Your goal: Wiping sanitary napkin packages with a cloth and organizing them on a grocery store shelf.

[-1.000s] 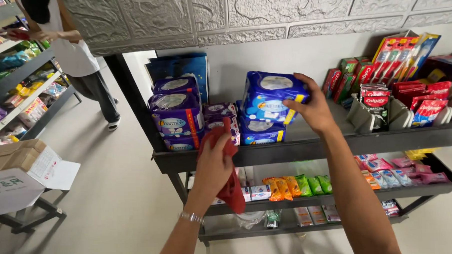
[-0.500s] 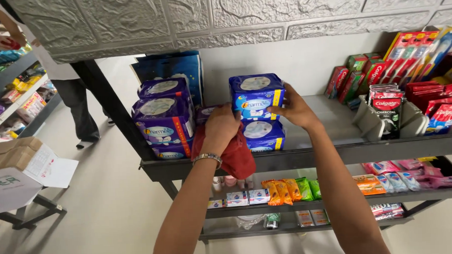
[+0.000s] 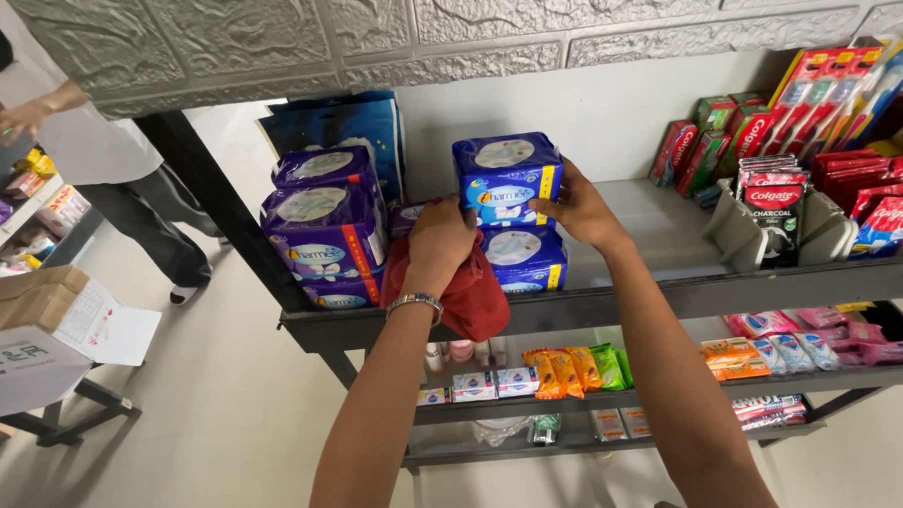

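My two hands hold a blue soft pack (image 3: 506, 180) that sits on top of another blue pack (image 3: 523, 260) on the upper grey shelf (image 3: 673, 294). My left hand (image 3: 439, 239) grips the top pack's left side and also clutches a red cloth (image 3: 476, 298) that hangs below it. A metal watch is on that wrist. My right hand (image 3: 582, 211) presses the pack's right side. Two stacked purple packs (image 3: 323, 233) stand just to the left.
Red toothpaste boxes and toothbrush packs (image 3: 828, 161) fill the shelf's right part. Lower shelves (image 3: 676, 386) carry small orange, green and pink packets. A dark blue bag (image 3: 337, 123) leans at the back. A cardboard box (image 3: 29, 334) rests on a stand at left, and another person (image 3: 88, 157) stands by shelves beyond.
My left hand with the red cloth rose from below the shelf edge to the blue pack's left side. My right hand stayed on the pack. The view moved closer.
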